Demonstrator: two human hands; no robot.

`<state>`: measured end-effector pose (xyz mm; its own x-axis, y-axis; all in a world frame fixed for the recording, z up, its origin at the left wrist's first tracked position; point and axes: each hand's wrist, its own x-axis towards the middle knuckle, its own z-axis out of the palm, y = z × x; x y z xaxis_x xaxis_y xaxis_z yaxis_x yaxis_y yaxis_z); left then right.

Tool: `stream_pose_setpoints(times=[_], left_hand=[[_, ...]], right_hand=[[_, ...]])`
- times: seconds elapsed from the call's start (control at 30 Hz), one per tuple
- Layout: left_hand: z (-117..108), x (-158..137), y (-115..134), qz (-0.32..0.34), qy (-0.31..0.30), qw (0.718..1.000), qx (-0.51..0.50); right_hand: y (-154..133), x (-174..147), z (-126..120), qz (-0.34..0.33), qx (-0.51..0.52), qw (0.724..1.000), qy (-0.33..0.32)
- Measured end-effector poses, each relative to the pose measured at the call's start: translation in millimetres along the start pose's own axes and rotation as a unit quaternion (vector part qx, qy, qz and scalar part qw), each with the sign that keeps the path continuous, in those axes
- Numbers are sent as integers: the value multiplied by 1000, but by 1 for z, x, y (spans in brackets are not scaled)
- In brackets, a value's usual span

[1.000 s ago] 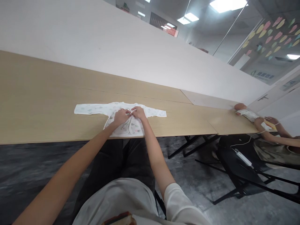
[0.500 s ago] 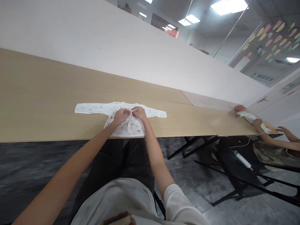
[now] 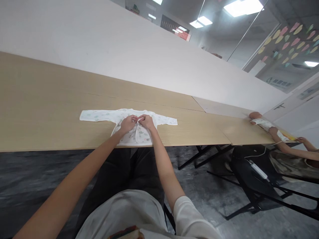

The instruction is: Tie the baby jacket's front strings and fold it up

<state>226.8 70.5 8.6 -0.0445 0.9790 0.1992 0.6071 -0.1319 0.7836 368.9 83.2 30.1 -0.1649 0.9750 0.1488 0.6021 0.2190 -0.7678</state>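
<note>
White shirt — long-sleeved, sparsely printed, spread out.

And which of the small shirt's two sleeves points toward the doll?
The sleeve on the person's right, just beyond the right hand; the other sleeve points left, away from the doll.

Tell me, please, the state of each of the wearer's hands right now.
Left hand: closed, pinching the front of the long-sleeved baby shirt.
Right hand: closed, pinching the long-sleeved baby shirt too.
</note>
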Motion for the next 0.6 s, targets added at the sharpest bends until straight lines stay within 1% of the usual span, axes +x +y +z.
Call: stream_pose_setpoints(times=[0.17,0.33,0.4,0.5,0.6], left_hand=[[2,1,0,-7,4,1000,8],[0,-1,1,15,18,1000,11],[-1,-2,2,19,37,999,28],[0,-3,4,32,61,996,65],[3,-3,3,51,63,992,101]], right_hand=[[4,-1,1,8,26,1000,-10],[6,-3,2,-8,60,998,-4],[6,-3,2,-5,69,998,0],[6,-2,2,16,85,996,5],[7,-1,3,33,97,995,5]])
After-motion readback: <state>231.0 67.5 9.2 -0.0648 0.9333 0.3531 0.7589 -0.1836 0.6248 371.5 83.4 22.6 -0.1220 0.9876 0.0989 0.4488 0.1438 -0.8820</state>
